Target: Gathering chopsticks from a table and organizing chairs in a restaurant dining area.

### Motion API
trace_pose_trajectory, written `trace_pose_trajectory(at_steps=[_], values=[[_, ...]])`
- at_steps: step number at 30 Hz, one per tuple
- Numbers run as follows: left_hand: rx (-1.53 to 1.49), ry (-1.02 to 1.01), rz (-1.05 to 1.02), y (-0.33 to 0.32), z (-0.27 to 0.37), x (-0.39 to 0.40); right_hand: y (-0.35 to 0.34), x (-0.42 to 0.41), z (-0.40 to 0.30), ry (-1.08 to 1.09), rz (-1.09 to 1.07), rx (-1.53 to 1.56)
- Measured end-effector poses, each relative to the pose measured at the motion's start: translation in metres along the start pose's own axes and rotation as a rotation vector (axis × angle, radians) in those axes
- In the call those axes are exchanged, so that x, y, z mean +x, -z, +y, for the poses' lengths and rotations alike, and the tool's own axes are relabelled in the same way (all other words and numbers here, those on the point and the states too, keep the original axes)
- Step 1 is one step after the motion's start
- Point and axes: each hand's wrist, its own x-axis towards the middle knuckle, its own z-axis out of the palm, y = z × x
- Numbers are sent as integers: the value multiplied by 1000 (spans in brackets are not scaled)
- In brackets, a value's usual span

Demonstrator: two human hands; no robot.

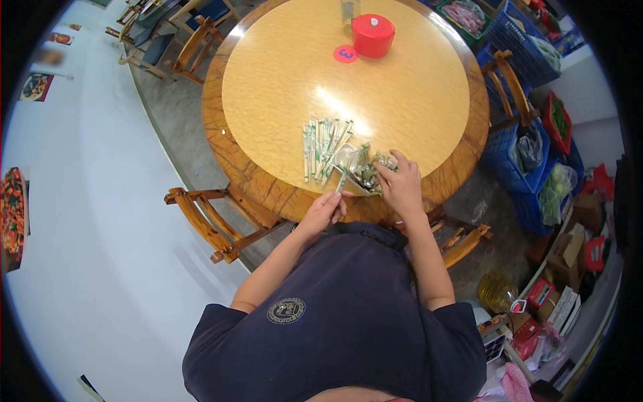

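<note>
My left hand (325, 210) holds the near end of a wrapped packet (342, 182), slim and printed green, close to the table's near edge. My right hand (402, 183) reaches over a shallow tray (359, 188) piled with small clear-wrapped packets (369, 168); its fingertips touch the pile, and whether they grip anything cannot be told. Left of the tray, many wrapped chopstick packets (321, 145) with green bands lie side by side on the yellow tabletop, some slanted across others. A clear plastic piece (345, 155) sits at the tray's left end.
The round wooden table (241, 161) bears a red canister (373, 36), a round red number disc (346, 54) and a glass (349, 11) at its far side. Wooden chairs (201, 218) stand around it. Blue crates (522, 156) with vegetables are stacked at right, above cluttered boxes.
</note>
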Motion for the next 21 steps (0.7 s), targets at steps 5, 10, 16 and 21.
trace_pose_trajectory(at_steps=[5,10,16,21], values=[[-10,25,5,2,-1,1,8,3,2,-65,90,245],[62,30,-44,-4,4,3,11,6,2,-118,137,573],[169,-7,-155,-18,9,7,18,-2,-9,-397,-230,1101],[197,26,-206,-20,7,8,25,-11,-12,-391,-247,1207]])
